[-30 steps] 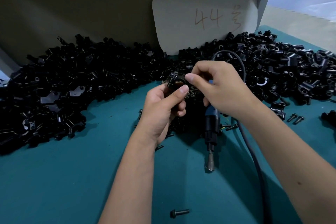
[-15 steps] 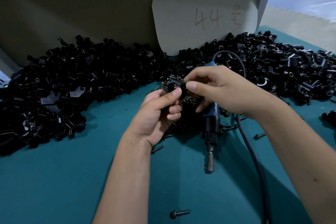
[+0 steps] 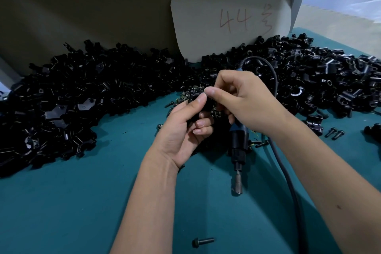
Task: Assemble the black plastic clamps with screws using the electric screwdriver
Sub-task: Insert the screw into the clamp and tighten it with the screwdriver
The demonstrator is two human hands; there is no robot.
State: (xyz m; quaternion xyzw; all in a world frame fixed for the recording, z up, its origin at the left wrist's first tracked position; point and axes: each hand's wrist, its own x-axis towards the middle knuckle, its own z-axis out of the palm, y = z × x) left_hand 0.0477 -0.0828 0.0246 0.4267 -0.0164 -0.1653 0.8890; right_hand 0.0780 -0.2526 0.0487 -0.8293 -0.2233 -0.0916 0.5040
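Left hand (image 3: 183, 128) grips a black clamp (image 3: 193, 97) above the counter (image 3: 72, 202) centre. Right hand (image 3: 247, 99) holds the electric screwdriver (image 3: 237, 142) and pinches at the clamp. Clamp piles (image 3: 82, 97) line the far edge; near edge open.

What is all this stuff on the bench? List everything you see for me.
clamp pieces: too many to count, black, heaped along the back of the table from left to right
held clamp: one, black, between both hands
screw pile: many, dark, just behind the hands
loose screw: one, dark, near front edge
screw pair: two, dark, right side
electric screwdriver: one, blue and black, corded, tip toward the viewer
card: one, pale, marked 44, leaning at the back
table: teal
left hand: grips the held clamp
right hand: pinches at the clamp, holds the screwdriver
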